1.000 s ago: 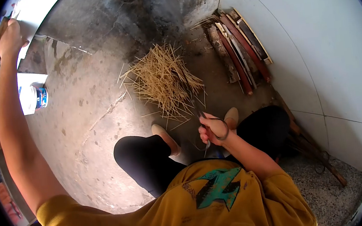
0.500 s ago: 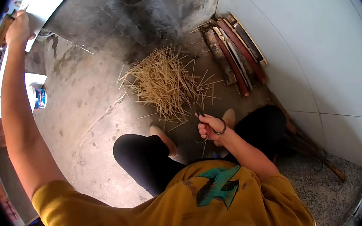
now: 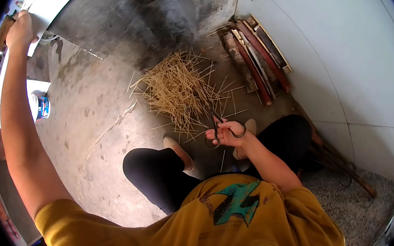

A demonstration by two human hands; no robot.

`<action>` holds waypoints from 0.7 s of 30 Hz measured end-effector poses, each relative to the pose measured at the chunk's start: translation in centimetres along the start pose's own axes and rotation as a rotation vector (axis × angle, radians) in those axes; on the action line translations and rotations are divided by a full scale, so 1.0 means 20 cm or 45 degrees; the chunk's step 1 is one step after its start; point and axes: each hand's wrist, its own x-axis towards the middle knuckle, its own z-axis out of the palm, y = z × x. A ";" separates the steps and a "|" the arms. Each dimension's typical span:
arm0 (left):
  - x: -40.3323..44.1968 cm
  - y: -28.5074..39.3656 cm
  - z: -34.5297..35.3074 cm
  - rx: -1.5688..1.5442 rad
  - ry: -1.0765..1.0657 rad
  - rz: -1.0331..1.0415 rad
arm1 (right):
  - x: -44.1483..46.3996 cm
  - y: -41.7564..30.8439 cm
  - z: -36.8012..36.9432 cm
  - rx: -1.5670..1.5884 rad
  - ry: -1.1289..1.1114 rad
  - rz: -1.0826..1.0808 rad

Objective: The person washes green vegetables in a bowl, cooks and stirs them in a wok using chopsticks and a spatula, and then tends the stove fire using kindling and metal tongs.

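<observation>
Head view shows slim, dark, loop-handled tongs [image 3: 214,121].

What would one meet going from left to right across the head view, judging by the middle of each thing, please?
Left hand → pile of thin straw-coloured sticks → right hand holding a dark looped-handle tool → stacked wood pieces → white tiled wall.

Laid side by side near a white tiled wall [image 3: 328,46]: firewood [image 3: 263,56] in brown, red and pale lengths, on a stained concrete floor [image 3: 82,154]. At left, a white bucket [image 3: 43,107] with a blue label; at the back, a grey surface [image 3: 111,16] smudged black. At lower right, a stick [image 3: 368,189] slanting over a speckled slab [image 3: 337,204].
</observation>
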 end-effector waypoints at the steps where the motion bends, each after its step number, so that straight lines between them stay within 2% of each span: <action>1: 0.00 0.00 0.00 -0.007 0.006 0.002 | 0.01 -0.01 -0.03 -0.105 0.030 -0.028; 2: 0.01 -0.02 0.00 0.171 0.036 0.089 | 0.02 -0.02 -0.01 -0.210 0.060 -0.056; 4: 0.03 -0.02 0.03 -0.064 0.023 -0.027 | 0.00 0.01 0.03 -0.438 0.232 -0.122; 7: -0.02 0.02 -0.02 -0.164 0.009 -0.063 | -0.20 0.09 0.13 -0.512 0.181 -0.115; 10: -0.01 0.01 -0.01 -0.002 0.068 0.033 | -0.45 0.18 0.22 -0.746 0.198 -0.121; 13: -0.05 0.04 -0.04 0.027 0.066 0.046 | -0.48 0.20 0.14 -0.915 0.324 -0.146; 17: -0.02 0.01 -0.01 0.044 0.121 0.121 | -0.58 0.19 0.29 -1.335 0.336 -0.186; 20: -0.02 0.01 -0.02 0.058 0.135 0.098 | -0.63 0.24 0.16 -1.568 0.274 -0.345; 21: -0.03 0.01 -0.01 0.063 0.166 0.106 | -0.62 0.28 0.02 -1.634 0.253 -0.464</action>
